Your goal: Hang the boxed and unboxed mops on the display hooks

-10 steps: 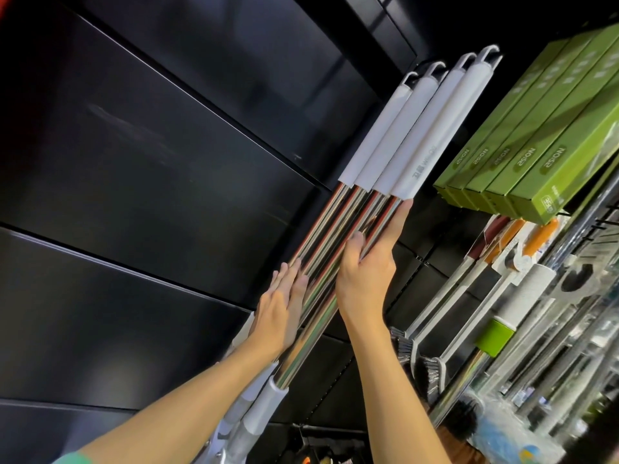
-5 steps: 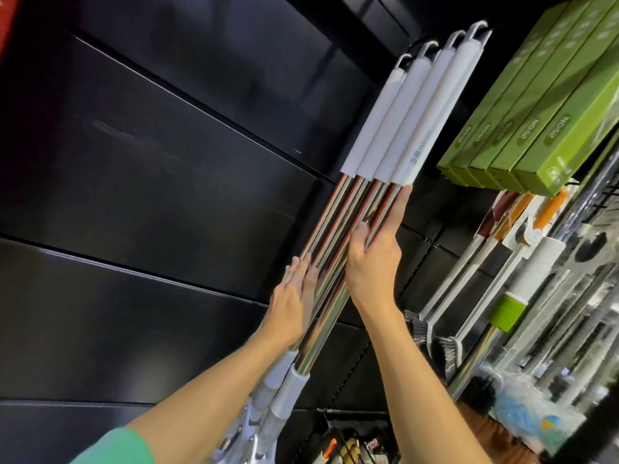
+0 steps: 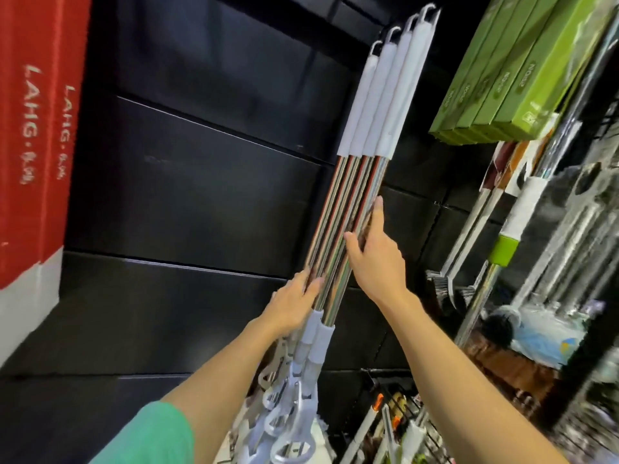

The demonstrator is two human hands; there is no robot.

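Starting at the far left, we see tall red cartons with white lettering (image 3: 40,128) standing against the black panelled display wall (image 3: 187,195). Our left hand (image 3: 291,306) lies with straight fingers flat against the left side of the four unboxed mops with shiny steel poles and white grip sleeves (image 3: 351,212), apparently pressing the bundle together so it hangs in a tidy row. Their white top loops sit high on the wall, seemingly already over the display hooks, which we cannot make out. Our right hand (image 3: 375,252) holds the rightmost pole between thumb and extended fingers, likely steadying it. Further right, long green mop boxes (image 3: 509,82) hang side by side above brushes, so the boxed ones look placed
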